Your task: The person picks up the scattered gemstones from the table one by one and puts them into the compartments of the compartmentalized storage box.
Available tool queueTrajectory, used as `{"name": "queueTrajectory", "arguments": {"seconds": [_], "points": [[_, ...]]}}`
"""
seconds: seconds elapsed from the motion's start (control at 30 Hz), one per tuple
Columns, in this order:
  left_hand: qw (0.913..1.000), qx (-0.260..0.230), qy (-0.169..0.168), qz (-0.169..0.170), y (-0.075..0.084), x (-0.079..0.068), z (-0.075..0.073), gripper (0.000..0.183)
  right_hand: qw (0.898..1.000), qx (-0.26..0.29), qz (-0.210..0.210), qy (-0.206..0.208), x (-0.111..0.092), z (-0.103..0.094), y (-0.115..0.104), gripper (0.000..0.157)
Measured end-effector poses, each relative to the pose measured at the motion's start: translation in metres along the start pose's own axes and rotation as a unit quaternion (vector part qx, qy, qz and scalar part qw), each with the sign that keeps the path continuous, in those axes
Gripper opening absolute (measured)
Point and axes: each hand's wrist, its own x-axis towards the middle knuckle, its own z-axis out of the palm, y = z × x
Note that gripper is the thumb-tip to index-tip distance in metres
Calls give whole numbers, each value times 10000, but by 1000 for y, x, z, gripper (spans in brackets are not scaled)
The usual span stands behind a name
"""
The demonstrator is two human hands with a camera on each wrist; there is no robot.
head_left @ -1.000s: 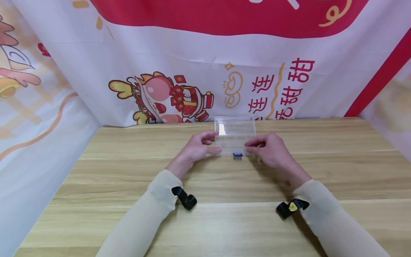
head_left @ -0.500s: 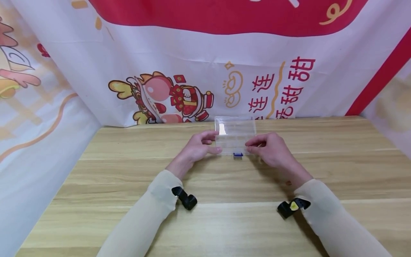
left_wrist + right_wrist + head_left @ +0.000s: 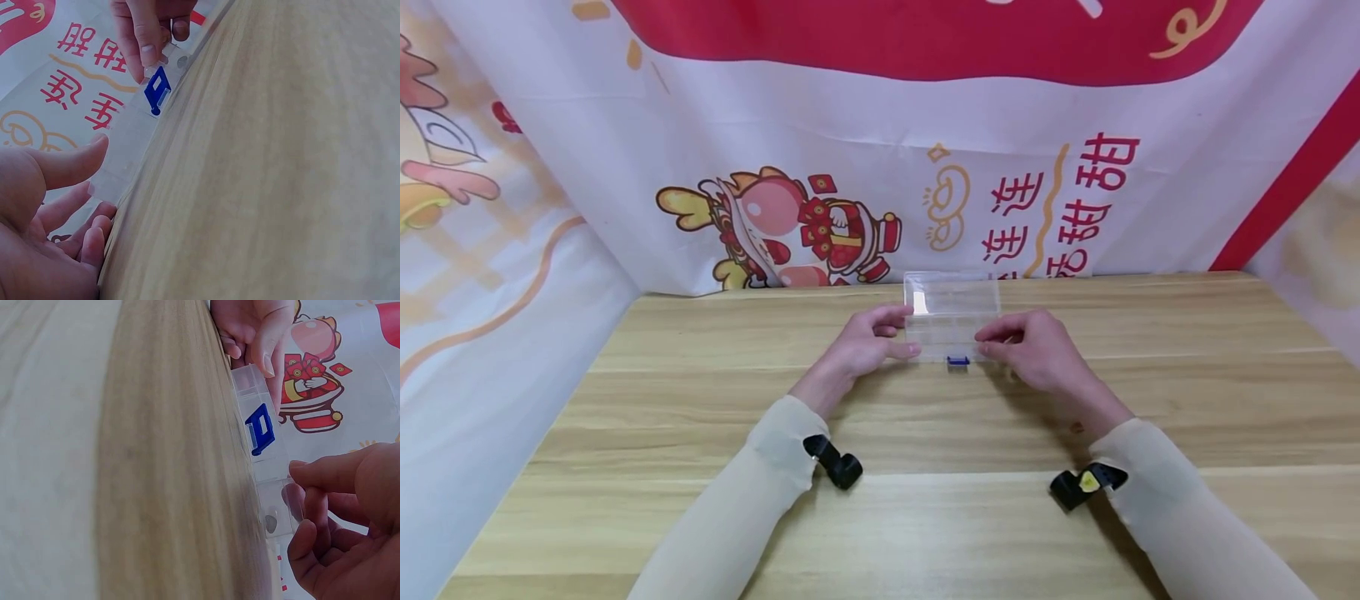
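A clear plastic compartment box (image 3: 951, 333) with its lid (image 3: 955, 296) raised stands at the back of the table. A blue latch (image 3: 260, 430) hangs on its front. My left hand (image 3: 865, 342) grips the box's left end, its thumb at the front corner and its fingers along the side. My right hand (image 3: 1030, 346) is at the right end, with thumb and fingertips close together over the end compartment. One fingertip shows through the clear wall. A small grey roundish thing (image 3: 270, 524) lies in that compartment. Whether the right fingertips pinch anything is hidden.
The wooden table (image 3: 880, 517) stretches in front of the box. A printed cloth (image 3: 850, 117) hangs right behind it, close to the raised lid. A small reddish-brown spot (image 3: 1077, 427) is on the table by the right wrist.
Both hands and the box keep their places. Only a slight shift of the head view shows.
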Motion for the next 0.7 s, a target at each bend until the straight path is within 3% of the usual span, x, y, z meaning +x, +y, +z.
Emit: {"name": "queueTrajectory", "arguments": {"seconds": [0.7], "points": [[10000,-23,-34,86,-1,0,0,61,9994,225,-73,-268,-1,-6,0,26]]}}
